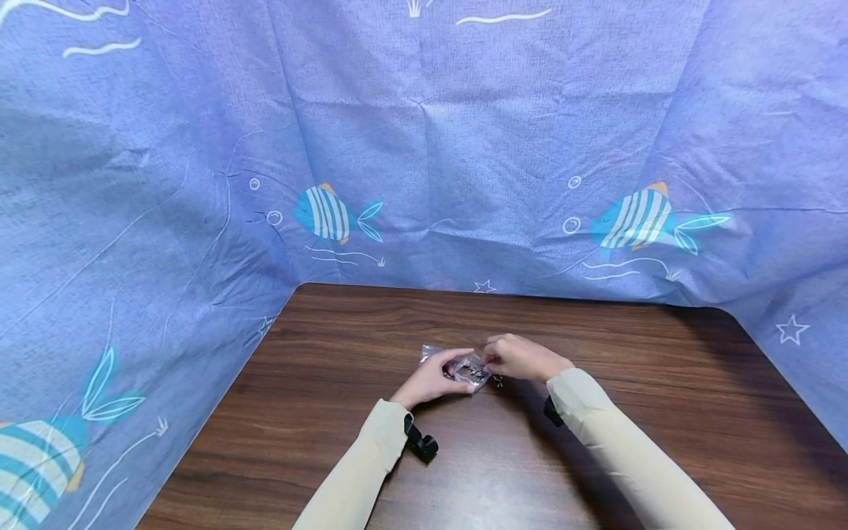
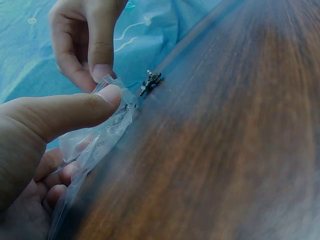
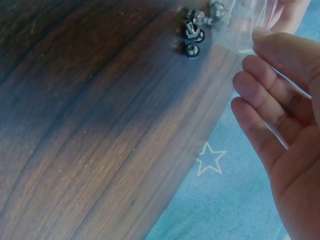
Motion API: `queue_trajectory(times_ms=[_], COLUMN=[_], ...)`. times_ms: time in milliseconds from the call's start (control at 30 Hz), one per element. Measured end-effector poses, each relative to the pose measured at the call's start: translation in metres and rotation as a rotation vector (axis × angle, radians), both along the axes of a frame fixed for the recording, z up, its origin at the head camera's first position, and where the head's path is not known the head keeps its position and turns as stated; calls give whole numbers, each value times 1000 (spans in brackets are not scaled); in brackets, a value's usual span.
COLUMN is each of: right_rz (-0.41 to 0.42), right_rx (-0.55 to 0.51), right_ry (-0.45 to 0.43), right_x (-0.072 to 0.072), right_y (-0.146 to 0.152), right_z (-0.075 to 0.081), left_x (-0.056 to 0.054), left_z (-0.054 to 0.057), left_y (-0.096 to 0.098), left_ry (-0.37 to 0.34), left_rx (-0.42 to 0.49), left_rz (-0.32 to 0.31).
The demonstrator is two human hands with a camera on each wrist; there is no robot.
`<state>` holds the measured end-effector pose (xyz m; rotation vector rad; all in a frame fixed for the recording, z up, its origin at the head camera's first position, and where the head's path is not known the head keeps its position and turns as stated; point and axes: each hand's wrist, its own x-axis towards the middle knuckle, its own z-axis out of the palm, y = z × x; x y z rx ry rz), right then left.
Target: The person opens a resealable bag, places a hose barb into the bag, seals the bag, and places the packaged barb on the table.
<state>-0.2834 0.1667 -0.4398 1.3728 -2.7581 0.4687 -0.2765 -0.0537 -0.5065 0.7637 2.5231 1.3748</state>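
Note:
A small clear plastic bag (image 1: 478, 383) is held between both hands just above the table, with dark metal pieces showing at it. My left hand (image 1: 430, 381) grips the bag's side, its thumb over the film (image 2: 95, 142) in the left wrist view. At the bag's edge, my right hand (image 1: 523, 358) pinches the film between thumb and forefinger, the other fingers loosely bent. Several small shiny metal fittings with dark rings (image 3: 193, 33) lie on the table beside the bag's mouth. Their exact kind is hard to tell. In the left wrist view the fittings (image 2: 150, 82) look clustered.
Under the hands is a dark brown wood-grain table (image 1: 344, 331). A blue cloth with printed fish (image 1: 424, 162) hangs behind it and along its sides. A black strap with a small device (image 1: 420, 439) sits on the left wrist.

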Motion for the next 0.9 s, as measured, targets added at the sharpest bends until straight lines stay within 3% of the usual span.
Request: queue_trajectory(times_ms=[267,567,900], right_rz=[-10,-1,-13], right_rx=[-8,-9,24], right_ry=[-22,15,-59], right_x=[2,2,1], right_y=[4,16,24], right_z=[1,-6,-10], left_x=[1,1,1], left_z=[0,-1,1], left_y=[-1,-1,-1], left_ry=[-14,6,3], left_rx=[6,9,23], left_rz=[-3,-9,-14])
